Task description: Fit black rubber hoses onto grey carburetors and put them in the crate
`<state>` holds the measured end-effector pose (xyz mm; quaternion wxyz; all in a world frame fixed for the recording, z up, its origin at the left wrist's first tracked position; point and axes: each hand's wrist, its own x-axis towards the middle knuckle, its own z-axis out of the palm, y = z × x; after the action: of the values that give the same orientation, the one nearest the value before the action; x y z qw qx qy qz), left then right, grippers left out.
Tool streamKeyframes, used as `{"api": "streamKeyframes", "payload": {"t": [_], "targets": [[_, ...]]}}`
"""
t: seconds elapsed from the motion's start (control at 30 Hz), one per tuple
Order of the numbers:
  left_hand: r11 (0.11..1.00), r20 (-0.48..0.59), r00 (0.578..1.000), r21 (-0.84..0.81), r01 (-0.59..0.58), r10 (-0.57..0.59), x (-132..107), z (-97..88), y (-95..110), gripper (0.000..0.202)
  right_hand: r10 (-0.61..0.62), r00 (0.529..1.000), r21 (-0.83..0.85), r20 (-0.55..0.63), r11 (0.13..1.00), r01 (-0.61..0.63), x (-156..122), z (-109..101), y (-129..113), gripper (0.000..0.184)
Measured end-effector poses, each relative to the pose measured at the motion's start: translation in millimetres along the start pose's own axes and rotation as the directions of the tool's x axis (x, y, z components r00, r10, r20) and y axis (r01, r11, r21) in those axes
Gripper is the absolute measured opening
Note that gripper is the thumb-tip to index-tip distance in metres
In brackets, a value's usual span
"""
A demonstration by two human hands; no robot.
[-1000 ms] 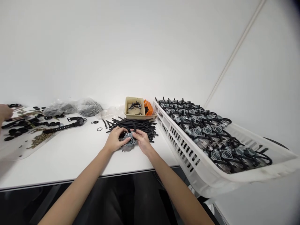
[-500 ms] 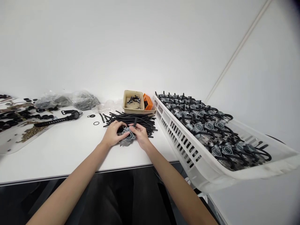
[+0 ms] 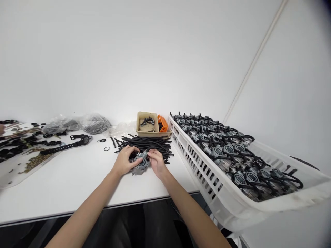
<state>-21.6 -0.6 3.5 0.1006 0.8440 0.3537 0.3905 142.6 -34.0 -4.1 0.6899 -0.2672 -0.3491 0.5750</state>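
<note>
A grey metal carburetor part (image 3: 141,161) rests on the white table (image 3: 77,179) between my two hands. My left hand (image 3: 124,160) wraps round its left side with curled fingers. My right hand (image 3: 156,161) pinches its right side at the top. Just behind lies a pile of short black rubber tubes (image 3: 148,143). A white slatted crate (image 3: 207,165) at the right holds several similar grey parts fitted with black tubes (image 3: 227,148).
A beige tray (image 3: 147,124) with small metal pieces and an orange bin (image 3: 163,122) stand behind the tubes. Clear bags of small parts (image 3: 95,122), a black wristwatch (image 3: 69,143), black rings (image 3: 106,148) and a sheet of black and brass parts (image 3: 23,151) lie left.
Both hands have stayed on the grey part, turning it slightly; the black tube that stuck up from it earlier no longer shows. The camera has shifted a little.
</note>
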Motion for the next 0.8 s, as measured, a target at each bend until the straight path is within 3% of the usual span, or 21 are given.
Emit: {"api": "streamKeyframes", "payload": {"t": [0.13,0.4,0.63,0.8], "targets": [[1.0,-0.011,1.0,-0.006,0.004,-0.004,-0.6,0.5,0.2,0.035,-0.013,1.0,0.006,-0.002,1.0,0.013,-0.5,-0.6,0.5,0.017],[1.0,-0.015,1.0,-0.012,0.001,-0.001,-0.8,0.7,0.1,0.034,0.017,0.993,-0.121,0.114,0.993,-0.003,-3.3,0.2,-3.7,0.03],[1.0,-0.021,1.0,-0.017,0.011,-0.012,-1.5,3.0,-0.7,0.035,-0.05,0.998,-0.129,0.049,0.99,0.056,-3.1,1.2,-0.9,0.031],[1.0,-0.035,0.999,-0.023,0.0,-0.001,-1.3,2.6,1.0,0.033,-0.04,0.996,-0.164,0.074,0.985,0.052,-2.3,0.1,0.5,0.035]]}}
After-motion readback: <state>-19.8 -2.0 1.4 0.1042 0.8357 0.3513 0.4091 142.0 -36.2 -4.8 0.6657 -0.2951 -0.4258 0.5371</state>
